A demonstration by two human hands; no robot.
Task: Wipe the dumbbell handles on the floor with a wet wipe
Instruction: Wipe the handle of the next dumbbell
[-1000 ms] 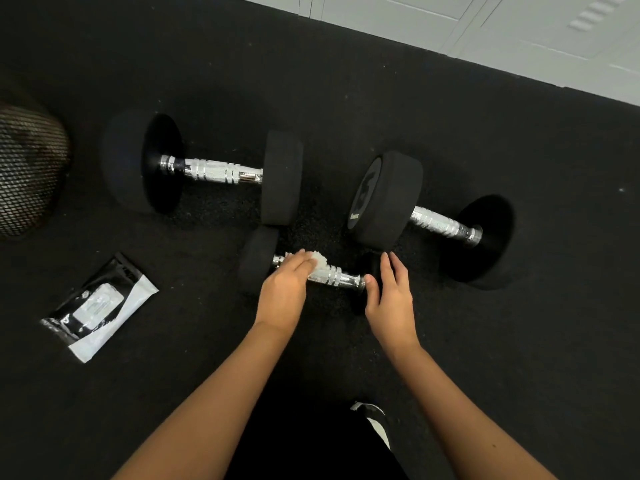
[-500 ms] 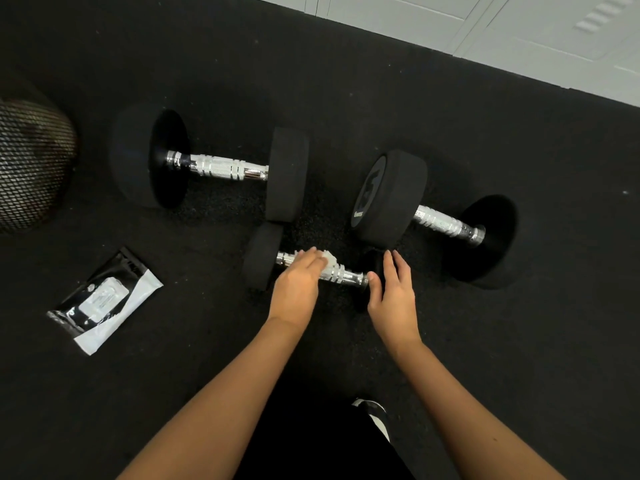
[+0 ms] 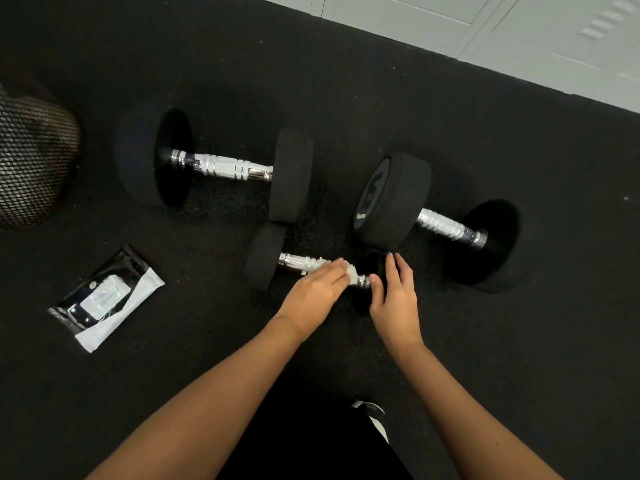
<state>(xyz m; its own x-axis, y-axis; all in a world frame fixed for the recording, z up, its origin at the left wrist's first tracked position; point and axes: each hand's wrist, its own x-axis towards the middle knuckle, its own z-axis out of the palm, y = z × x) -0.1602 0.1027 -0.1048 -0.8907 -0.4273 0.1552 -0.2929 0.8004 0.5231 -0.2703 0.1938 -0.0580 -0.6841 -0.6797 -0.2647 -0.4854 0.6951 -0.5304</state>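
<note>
Three dumbbells are laid on the floor (image 3: 450, 341): the small dumbbell (image 3: 266, 259) nearest, the left dumbbell (image 3: 221, 166) behind it, the right dumbbell (image 3: 446, 225) beside. The wipe pack (image 3: 104, 299) is placed far left.

The small dumbbell's (image 3: 298, 263) three-o'clock weight (image 3: 372, 268) hides under the right hand (image 3: 394, 299) — the mesh basket (image 3: 31, 168) at nine o'clock is cut off.

Both bare forearms reach forward and converge. The left hand (image 3: 317, 289) lies palm down, fingers together and slightly bent — pressing a white wipe (image 3: 351, 273) beneath the fingertips. The right hand (image 3: 396, 299) rests beside it, fingers extended, thumb toward the left hand.
</note>
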